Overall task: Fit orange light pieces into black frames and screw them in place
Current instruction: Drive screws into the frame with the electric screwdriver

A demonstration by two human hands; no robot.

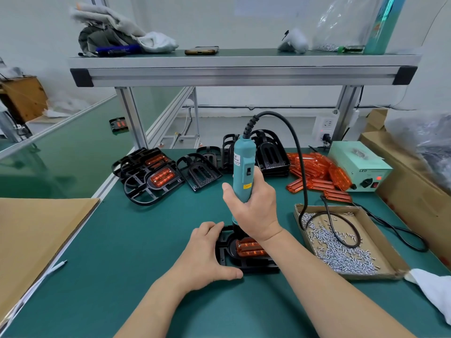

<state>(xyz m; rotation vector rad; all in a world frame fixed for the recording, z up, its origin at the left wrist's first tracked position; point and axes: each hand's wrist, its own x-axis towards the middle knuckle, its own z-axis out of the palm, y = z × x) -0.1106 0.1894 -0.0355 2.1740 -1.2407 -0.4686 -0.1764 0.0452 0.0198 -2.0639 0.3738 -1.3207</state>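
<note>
Teal screwdriver (242, 172) in right hand (253, 206)

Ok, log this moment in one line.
right hand grips electric screwdriver | left hand holds black frame | orange light piece in frame

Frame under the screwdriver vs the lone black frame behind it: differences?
The held frame carries an orange light piece; the lone frame has empty slots. The left hand grips the held frame and the right hand holds the electric screwdriver upright over it; the lone frame lies untouched. Both are black and lie on the green bench.
</note>
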